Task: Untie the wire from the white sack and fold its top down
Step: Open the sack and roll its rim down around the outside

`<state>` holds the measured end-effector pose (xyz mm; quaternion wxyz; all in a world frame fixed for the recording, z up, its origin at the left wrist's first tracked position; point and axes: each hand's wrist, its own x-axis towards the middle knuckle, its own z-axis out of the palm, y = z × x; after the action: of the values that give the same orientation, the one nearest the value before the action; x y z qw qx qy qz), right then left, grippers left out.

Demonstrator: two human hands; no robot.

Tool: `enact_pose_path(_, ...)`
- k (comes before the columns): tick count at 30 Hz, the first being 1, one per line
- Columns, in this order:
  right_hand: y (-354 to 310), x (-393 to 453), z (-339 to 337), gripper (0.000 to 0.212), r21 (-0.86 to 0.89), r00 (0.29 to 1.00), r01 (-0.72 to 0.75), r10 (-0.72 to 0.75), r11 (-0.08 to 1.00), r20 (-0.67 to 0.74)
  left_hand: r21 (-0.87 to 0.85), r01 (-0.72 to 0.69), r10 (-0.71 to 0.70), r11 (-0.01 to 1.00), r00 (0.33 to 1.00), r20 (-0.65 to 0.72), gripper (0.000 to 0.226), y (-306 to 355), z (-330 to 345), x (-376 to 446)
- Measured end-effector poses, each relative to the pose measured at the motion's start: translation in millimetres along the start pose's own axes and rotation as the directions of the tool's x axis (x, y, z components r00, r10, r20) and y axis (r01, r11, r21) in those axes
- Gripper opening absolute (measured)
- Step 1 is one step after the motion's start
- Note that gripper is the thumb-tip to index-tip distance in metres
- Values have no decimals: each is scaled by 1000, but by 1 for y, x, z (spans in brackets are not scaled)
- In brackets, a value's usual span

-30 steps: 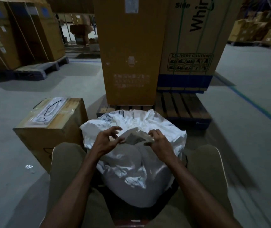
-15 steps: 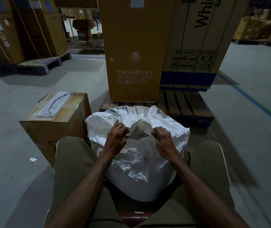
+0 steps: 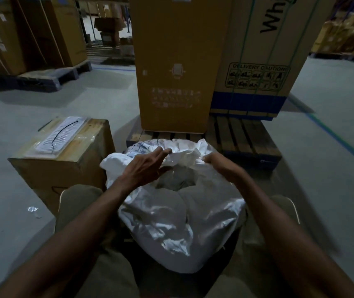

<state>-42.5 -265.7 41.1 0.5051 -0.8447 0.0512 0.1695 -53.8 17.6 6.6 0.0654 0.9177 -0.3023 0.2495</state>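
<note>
- The white sack stands on the floor between the seated person's knees, near the middle of the view, its mouth gaping open at the top.
- The left hand reaches over the sack's left rim; its fingers lie fairly straight along the crumpled top fabric with the thumb beneath, pinching a fold of it.
- The right hand is at the right rim, its fingers curled round a bunch of the sack's top edge and gripping it.
- The top fabric is stretched between the two hands, on the far side of the dark opening.
- A wire cannot be made out on the sack.
- Just left of the sack sits a cardboard box; on its top lies a clear packet with a black cord in it.
- Beyond the sack is a wooden pallet bearing a tall brown carton and, to its right, a printed carton with a blue band.
- More cartons stand far left and far right on the grey floor.
</note>
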Motion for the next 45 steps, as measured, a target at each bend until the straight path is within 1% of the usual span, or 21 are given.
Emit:
enact_pose_path(2,-27,8,-19,23,25,995,-32,29,999,99,61,11,-9,998,1000,-26,51,-16,-6,20)
enact_pose_path(6,-84,15,-50,34,-231,974,226,-218,946,59,68,-17,12,998,996,83,34,-33,-43,56)
enact_pose_path(10,-139,15,-74,53,-456,931,352,-358,817,76,52,19,-25,998,992,121,29,-48,-100,113)
enact_pose_path(12,-160,16,-80,71,-642,897,388,-430,661,100,41,86,-92,995,981,170,23,-56,-116,139)
enact_pose_path(13,-167,19,-82,69,-727,868,394,-488,562,93,42,128,-133,991,976,171,24,-63,-121,151)
enact_pose_path(17,-175,43,-81,37,-916,685,356,-718,183,122,-50,316,-303,947,936,178,26,-83,-119,181)
enact_pose_path(19,-170,53,-76,31,-947,639,301,-761,112,114,-179,394,-352,901,908,229,21,-89,-109,184)
enact_pose_path(21,-168,65,-71,28,-939,658,272,-753,209,23,-291,453,-395,843,887,238,22,-94,-98,188)
enact_pose_path(24,-173,76,-65,12,-747,793,345,-602,568,-92,-458,485,-449,745,872,194,25,-88,-88,192)
enact_pose_path(25,-176,78,-64,17,-622,822,374,-556,688,-121,-471,461,-427,752,885,184,24,-84,-88,193)
enact_pose_path(27,-182,79,-62,36,-440,866,367,-473,820,-161,-361,359,-298,861,930,214,12,-78,-90,192)
enact_pose_path(29,-187,79,-59,46,-349,925,297,-358,889,-125,-142,259,-214,955,938,273,50,-78,-89,190)
enact_pose_path(30,-190,79,-57,45,-291,955,248,-283,924,-85,-32,231,-213,972,934,285,57,-79,-88,188)
enact_pose_path(32,-194,79,-58,33,-127,998,62,-61,990,10,75,161,-174,984,960,217,45,-79,-84,186)
enact_pose_path(34,-192,78,-62,30,-12,986,-101,102,995,131,88,89,-103,992,982,159,28,-83,-74,181)
enact_pose_path(36,-185,78,-65,38,42,983,-101,93,994,159,72,75,-87,995,982,171,27,-90,-62,180)
enact_pose_path(38,-179,78,-63,54,-48,995,91,-88,995,50,-89,159,-141,983,973,184,22,-88,-55,183)
enact_pose_path(40,-169,83,-64,67,-412,911,358,-409,838,-42,-363,345,-276,866,934,229,21,-84,-57,189)
enact_pose_path(41,-162,86,-67,65,-630,829,428,-559,648,-12,-466,434,-337,771,899,280,24,-85,-58,192)
enact_pose_path(43,-152,91,-74,56,-880,658,431,-737,198,156,-548,547,-371,633,836,405,34,-91,-58,194)
enact_pose_path(45,-144,94,-79,41,-921,554,389,-790,-33,262,-562,608,-346,561,789,508,40,-96,-53,193)
